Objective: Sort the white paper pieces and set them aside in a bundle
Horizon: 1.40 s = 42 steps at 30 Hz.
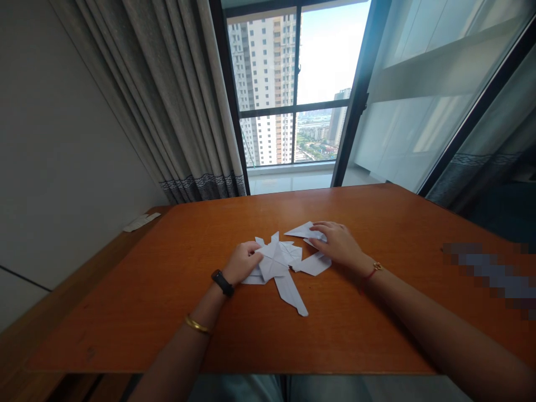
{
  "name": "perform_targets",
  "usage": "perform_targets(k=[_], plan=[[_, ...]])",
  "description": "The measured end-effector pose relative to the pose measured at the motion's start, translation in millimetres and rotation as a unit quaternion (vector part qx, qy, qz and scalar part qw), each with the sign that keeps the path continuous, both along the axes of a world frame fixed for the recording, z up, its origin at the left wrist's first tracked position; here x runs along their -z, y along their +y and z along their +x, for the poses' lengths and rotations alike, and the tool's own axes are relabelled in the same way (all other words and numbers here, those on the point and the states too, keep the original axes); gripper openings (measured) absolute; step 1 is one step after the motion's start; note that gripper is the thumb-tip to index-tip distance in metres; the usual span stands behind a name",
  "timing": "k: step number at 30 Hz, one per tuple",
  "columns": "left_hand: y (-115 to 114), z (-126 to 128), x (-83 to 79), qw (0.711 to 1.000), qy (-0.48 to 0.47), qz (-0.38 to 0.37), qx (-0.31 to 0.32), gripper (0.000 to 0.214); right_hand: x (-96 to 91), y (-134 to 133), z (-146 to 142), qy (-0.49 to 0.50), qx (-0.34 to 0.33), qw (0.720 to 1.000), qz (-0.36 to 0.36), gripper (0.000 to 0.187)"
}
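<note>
Several pieces of folded white paper point(274, 259) lie in an overlapping cluster on the table, with flat arms sticking out at different sides. My left hand point(242, 262), wearing a black wristband, pinches the cluster's left edge between thumb and fingers. At the upper right, a pointed folded paper piece point(300, 230) is under the fingers of my right hand point(337, 241), which are curled over it; part of it is hidden by them. Just below that hand rests another folded paper strip point(315, 264). One long paper strip point(292, 295) points toward the table's front edge.
The orange-brown wooden table point(176, 324) fills the lower view. A blurred patch point(489, 273) covers something at its right. Some flat pale paper point(142, 221) lies on a ledge at the left. Behind are a grey curtain point(167, 95) and a window point(295, 106).
</note>
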State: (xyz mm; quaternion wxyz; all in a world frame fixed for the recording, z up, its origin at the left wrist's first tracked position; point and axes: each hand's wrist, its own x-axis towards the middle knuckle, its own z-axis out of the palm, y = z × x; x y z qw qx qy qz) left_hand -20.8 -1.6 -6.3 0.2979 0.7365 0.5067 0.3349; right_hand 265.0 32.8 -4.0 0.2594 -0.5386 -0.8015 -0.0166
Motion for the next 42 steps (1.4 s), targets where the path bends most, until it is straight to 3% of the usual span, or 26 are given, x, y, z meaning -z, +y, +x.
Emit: perform_targets(k=[3,5,9,13,19,28,31,35,39,42], plan=[[1,3,5.1,0.987,0.095,0.106,-0.072,0.038,-3.9,0,4,-0.024,-0.006,0.999,-0.035,0.028],[1,4,6.5,0.982,0.128,0.123,-0.071,0.042,-9.3,-3,4,-0.046,-0.038,0.996,-0.073,0.031],[-4,6,4.3,0.978,0.186,0.098,0.006,0.048,-17.8,-10,1,-0.099,-0.102,0.976,-0.162,0.053],[-10,8,2.6,0.96,0.269,0.05,0.063,0.069,-21.4,-14,-4,-0.11,-0.141,0.96,-0.215,0.044],[-12,12,4.4,0.943,0.323,0.033,0.068,0.063,-23.4,-12,-1,-0.029,-0.223,0.905,-0.361,0.019],[-12,14,5.3,0.941,0.331,0.026,0.067,0.06,-22.9,-4,11,0.034,-0.25,0.862,-0.44,0.027],[-16,16,2.0,0.949,0.309,0.025,0.061,0.065,-31.6,-4,18,0.057,-0.251,0.855,-0.449,0.029],[-21,17,-12.1,0.98,0.188,0.07,0.006,0.09,-35.8,-7,15,0.138,-0.249,0.881,-0.379,0.029],[-16,9,-27.5,0.99,-0.02,0.068,-0.118,0.098,-22.8,-11,-4,0.182,-0.211,0.901,-0.332,0.031],[-12,0,-32.5,0.972,-0.074,0.081,-0.209,0.092,-11.1,-13,-15,0.183,-0.188,0.919,-0.295,0.031]])
